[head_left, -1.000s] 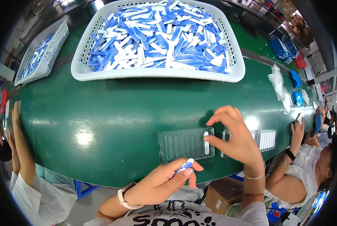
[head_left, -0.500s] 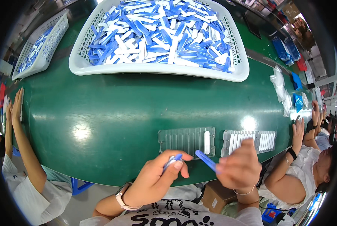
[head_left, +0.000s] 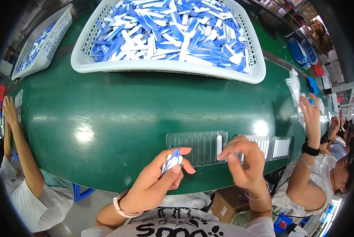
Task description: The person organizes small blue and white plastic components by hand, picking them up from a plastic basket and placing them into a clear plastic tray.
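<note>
Gripping a small bundle of white and blue sticks (head_left: 171, 162) at lower centre, left hand (head_left: 155, 183) clenching around them, right hand (head_left: 244, 166) hovering loosely open, blurred, over the clear slotted tray (head_left: 196, 144) on the green table (head_left: 106, 118).

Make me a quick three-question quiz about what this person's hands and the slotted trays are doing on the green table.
1. True or false: the left hand grips a small bundle of blue and white plastic sticks.
2. How many white sticks sit in the clear slotted plastic tray nearest the left hand? A) none B) one C) the tray is full
3. Fill in: the large white perforated basket of loose sticks stands at the ____ side of the green table from the person.

Key: 1 true. 2 B, one stick near its right end. 3 far. The right hand is blurred, so its grip is unclear.
</note>
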Demonstrator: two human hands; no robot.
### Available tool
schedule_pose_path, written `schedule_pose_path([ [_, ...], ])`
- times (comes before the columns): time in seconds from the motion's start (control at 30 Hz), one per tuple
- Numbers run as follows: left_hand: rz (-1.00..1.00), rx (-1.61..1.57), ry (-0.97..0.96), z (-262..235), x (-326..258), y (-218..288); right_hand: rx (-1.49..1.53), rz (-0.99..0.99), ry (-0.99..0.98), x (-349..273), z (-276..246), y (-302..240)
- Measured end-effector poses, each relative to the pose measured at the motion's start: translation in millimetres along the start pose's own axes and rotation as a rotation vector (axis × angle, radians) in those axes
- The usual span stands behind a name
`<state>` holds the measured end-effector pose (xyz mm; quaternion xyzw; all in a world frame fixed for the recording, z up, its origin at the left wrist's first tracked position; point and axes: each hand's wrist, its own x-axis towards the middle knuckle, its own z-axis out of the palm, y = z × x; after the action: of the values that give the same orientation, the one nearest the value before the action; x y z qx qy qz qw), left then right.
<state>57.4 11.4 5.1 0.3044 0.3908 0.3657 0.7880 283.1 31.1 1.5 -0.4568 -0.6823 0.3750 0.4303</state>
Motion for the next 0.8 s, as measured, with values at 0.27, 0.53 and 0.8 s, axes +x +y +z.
schedule_pose_path([
  [0.27,0.029,0.154,0.009,-2.4,-0.4,-1.9,-0.4,0.186,-0.389,40.9,-15.1,-22.6],
  [0.53,0.08,0.231,-0.03,-1.3,-6.0,-1.5,-0.765,0.048,-0.564,73.0,-20.0,-22.2],
  [0.8,0.036,0.234,-0.091,-0.9,-7.2,-8.0,-0.782,0.121,-0.609,74.8,-25.8,-18.4],
])
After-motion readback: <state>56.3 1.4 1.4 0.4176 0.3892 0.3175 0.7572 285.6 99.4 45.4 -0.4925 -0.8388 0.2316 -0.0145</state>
